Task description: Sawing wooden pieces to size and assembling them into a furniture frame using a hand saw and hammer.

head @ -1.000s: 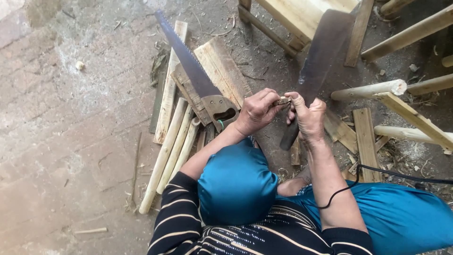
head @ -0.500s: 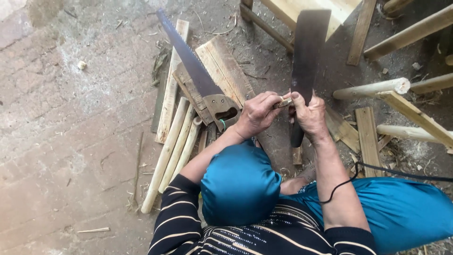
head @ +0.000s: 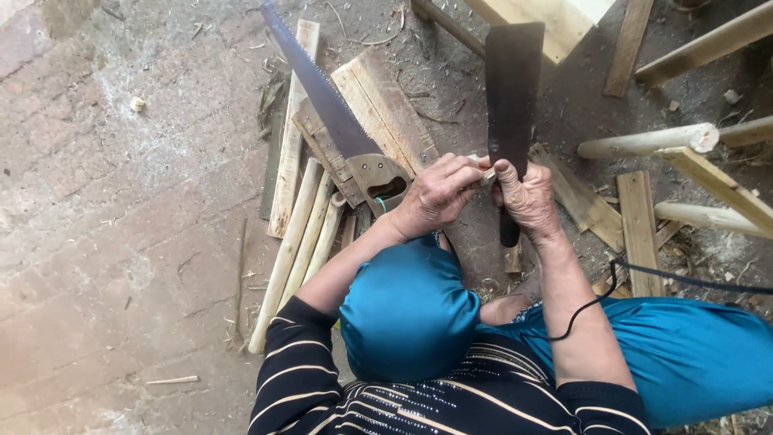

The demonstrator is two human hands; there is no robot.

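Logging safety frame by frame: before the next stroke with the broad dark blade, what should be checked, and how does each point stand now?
1. Right hand closed on the broad dark cleaver blade's black handle: ok.
2. Left hand grips the small pale wooden piece: ok.
3. Left fingertips clear of the cutting edge: cannot tell, hands touch.
4. Grey handsaw with wooden handle lies apart on the planks: ok.
5. Black cable drapes over the right forearm: not ok.
6. Pale round sticks lie beside the knee, clear of the hands: ok.
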